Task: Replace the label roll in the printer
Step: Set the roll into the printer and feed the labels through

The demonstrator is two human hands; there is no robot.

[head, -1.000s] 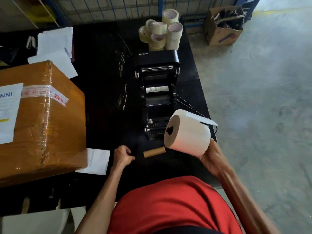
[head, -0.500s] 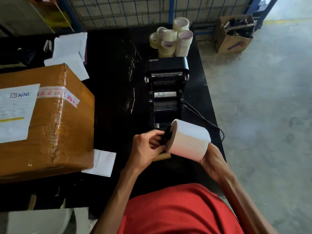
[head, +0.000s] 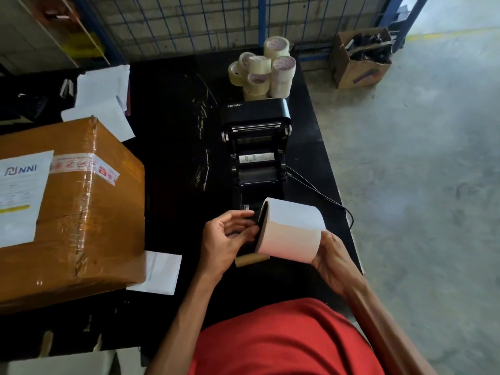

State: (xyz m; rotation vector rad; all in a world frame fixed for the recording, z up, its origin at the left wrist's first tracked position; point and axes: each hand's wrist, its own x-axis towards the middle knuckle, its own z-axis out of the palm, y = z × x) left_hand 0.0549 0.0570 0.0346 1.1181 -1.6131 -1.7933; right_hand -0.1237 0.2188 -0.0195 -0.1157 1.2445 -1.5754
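Observation:
A black label printer (head: pixel 257 147) stands open on the black table (head: pixel 173 158), lid tipped back. My right hand (head: pixel 328 253) holds a full white label roll (head: pixel 290 230) on its side, just in front of the printer. My left hand (head: pixel 224 236) pinches a black spindle piece (head: pixel 253 221) at the roll's left end face. A bare brown cardboard core (head: pixel 250 259) lies on the table under the roll.
A large taped cardboard box (head: pixel 67 207) fills the table's left side, a white slip (head: pixel 159 272) by its corner. Tape rolls (head: pixel 263 70) are stacked behind the printer. Its cable (head: pixel 322 198) runs to the right edge. A carton (head: pixel 359 58) sits on the floor.
My left hand came up from the table to the roll's left end and took hold of the black spindle piece. The roll has dropped lower, closer to the printer.

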